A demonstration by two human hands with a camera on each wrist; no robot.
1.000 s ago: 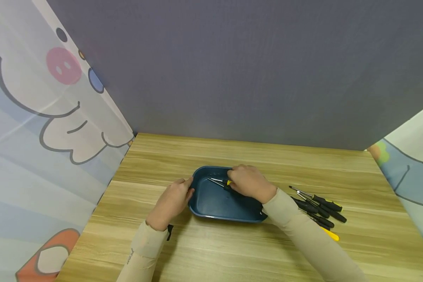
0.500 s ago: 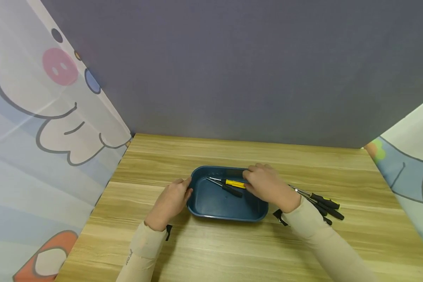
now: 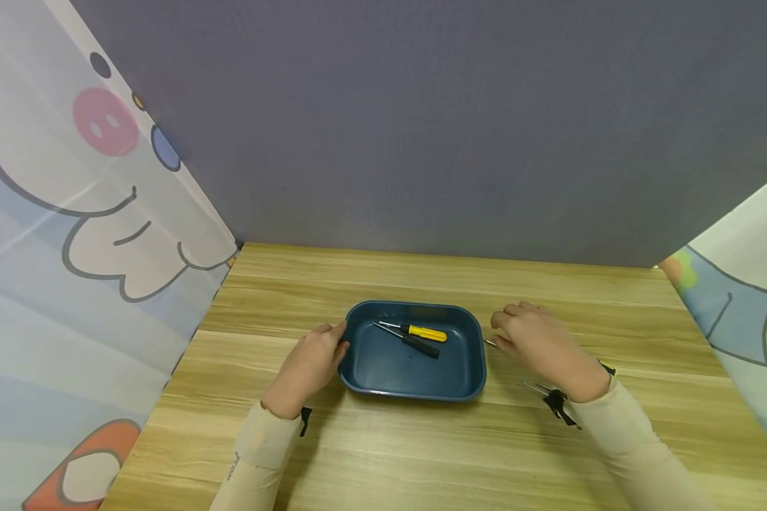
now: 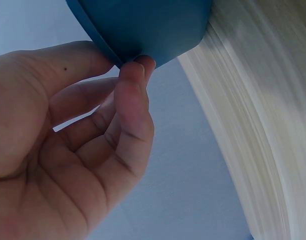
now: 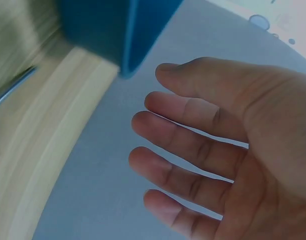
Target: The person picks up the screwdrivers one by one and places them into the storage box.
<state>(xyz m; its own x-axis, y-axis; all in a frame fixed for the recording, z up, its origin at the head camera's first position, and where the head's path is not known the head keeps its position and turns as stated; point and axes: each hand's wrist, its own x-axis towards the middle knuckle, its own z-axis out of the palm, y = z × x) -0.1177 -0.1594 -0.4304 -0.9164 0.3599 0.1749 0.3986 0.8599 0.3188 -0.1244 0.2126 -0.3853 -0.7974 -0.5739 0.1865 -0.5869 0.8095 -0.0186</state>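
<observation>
Wood tabletop (image 3: 409,461): left hand (image 3: 309,362) pinched tray (image 3: 383,376). Metal shafts (image 3: 535,389), tips trayward, lay wearer-side of right hand (image 3: 540,344): fingers spread, empty.

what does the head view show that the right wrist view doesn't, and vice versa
Only the head view: the left hand gripping the blue tray at its rim, and a yellow-handled screwdriver and a black-handled screwdriver inside it.

Only the right wrist view: the palm side of the right hand, fingers apart, holding nothing.

Both: that hand, some of the tray, the wooden table and a metal shaft.
</observation>
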